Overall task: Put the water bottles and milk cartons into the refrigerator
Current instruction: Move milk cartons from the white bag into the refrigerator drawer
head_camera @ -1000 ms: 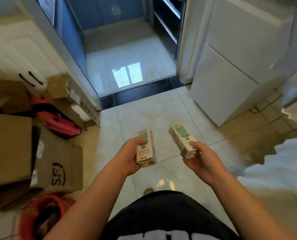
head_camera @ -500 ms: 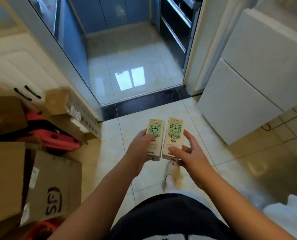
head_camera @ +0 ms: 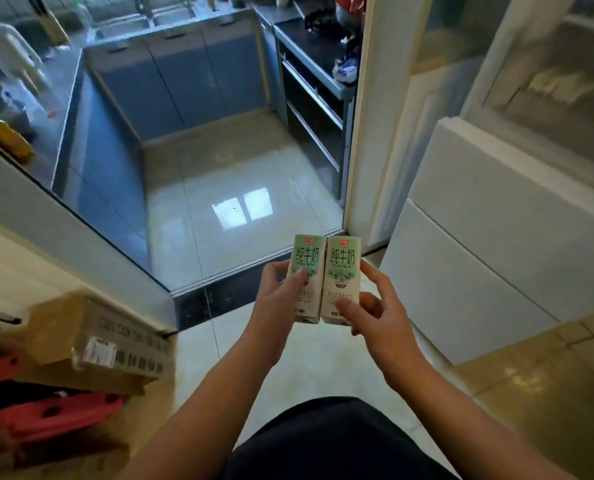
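Two small green-and-white milk cartons stand upright side by side in front of me, their printed faces toward the camera. My left hand grips the left milk carton, thumb across its front. My right hand grips the right milk carton from its right side, thumb low on its front. The two cartons touch along their inner edges. A white refrigerator with both doors closed stands on the floor to my right. No water bottle is in view.
Cardboard boxes and red items are piled at the lower left. Ahead, a dark threshold leads through a glass sliding door into a kitchen with blue cabinets. Glossy floor tiles lie between me and the refrigerator.
The cartons came together from apart and tilted to upright and touching. My view rose and moved forward toward the kitchen doorway; the refrigerator is now closer on my right.
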Action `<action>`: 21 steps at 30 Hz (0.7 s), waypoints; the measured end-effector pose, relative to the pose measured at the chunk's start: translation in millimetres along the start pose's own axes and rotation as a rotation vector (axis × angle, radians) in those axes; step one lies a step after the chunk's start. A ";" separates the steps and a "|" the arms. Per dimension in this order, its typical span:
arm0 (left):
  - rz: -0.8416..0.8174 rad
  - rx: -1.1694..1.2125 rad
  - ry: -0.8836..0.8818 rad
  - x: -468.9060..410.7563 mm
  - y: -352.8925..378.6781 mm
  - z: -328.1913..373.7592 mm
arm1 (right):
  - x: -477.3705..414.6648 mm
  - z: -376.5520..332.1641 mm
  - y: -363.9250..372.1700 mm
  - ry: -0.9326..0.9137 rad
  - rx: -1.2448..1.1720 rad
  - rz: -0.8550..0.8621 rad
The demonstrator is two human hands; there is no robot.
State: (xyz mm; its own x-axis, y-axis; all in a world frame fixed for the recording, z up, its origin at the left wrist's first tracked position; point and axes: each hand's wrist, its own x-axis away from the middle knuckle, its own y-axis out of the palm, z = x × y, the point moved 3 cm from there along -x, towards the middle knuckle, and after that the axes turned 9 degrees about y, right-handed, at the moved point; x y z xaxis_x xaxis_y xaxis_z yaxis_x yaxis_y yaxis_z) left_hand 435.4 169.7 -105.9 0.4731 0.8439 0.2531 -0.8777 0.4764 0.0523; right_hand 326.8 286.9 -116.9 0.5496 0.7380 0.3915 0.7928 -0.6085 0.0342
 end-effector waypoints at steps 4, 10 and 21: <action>-0.129 0.011 0.011 -50.9 41.7 14.9 | -37.9 -25.1 -25.4 -0.031 -0.058 0.109; -0.409 -0.039 0.087 -136.8 110.5 41.7 | -92.7 -64.3 -66.1 -0.141 -0.129 0.371; -0.858 -0.137 0.371 -257.2 234.4 140.6 | -162.8 -172.8 -125.1 -0.360 -0.144 0.752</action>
State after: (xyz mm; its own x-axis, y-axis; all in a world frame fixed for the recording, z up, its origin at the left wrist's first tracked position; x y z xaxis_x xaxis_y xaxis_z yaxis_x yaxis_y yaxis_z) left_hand 97.2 29.6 -22.9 0.9680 0.2056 -0.1438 -0.2135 0.9761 -0.0416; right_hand 92.6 192.5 -26.1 0.9871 0.1547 0.0405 0.1545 -0.9880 0.0080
